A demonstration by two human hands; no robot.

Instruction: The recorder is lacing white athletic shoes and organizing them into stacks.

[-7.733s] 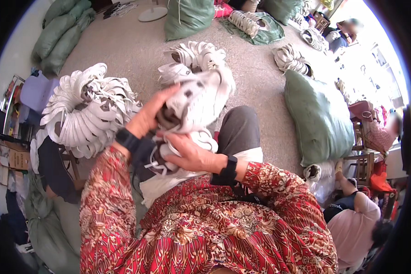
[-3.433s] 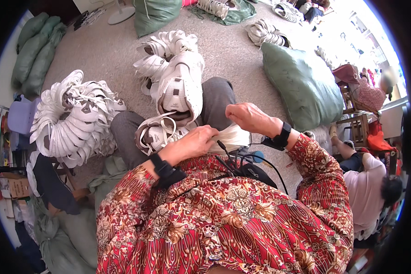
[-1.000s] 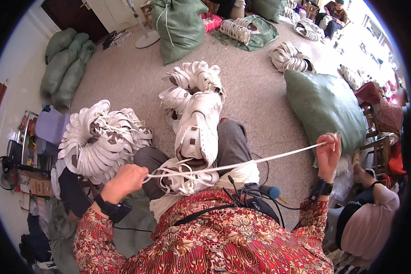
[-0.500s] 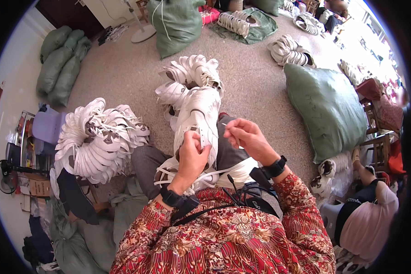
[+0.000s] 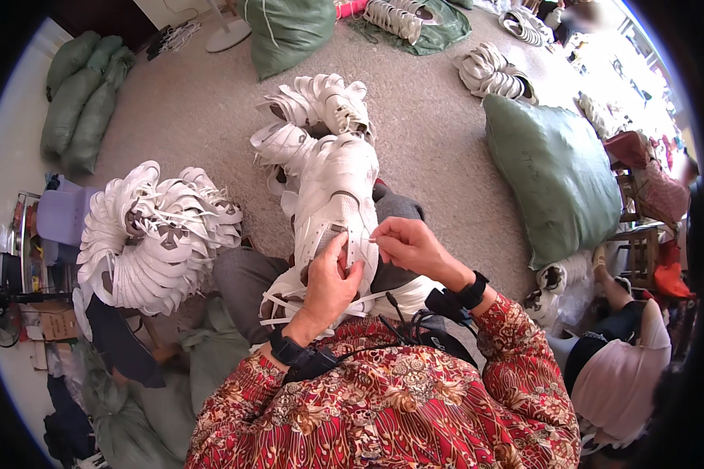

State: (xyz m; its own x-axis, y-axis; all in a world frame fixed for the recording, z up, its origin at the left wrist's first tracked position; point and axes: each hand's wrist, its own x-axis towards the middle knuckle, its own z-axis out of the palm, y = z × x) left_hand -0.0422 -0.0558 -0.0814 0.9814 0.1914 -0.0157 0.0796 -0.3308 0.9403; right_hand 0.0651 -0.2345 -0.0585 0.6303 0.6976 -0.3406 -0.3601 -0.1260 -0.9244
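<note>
Stacks of nested white shoe uppers [image 5: 338,173] and bulging green sacks [image 5: 551,180] dot the floor [image 5: 438,148] of a shoe workshop — while a person in a pink top [image 5: 622,375] sits near wooden chairs [image 5: 643,248] at right.

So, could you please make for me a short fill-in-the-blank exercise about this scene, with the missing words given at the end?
1. The left hand and the right hand are both at a ____ shoe upper.
2. The patterned sleeves are mainly ____ in colour.
3. The fan stands near the ____ edge of the picture.
4. The large sack beyond the right hand is ____ in colour.

Missing words: white; red; left; green.
</note>
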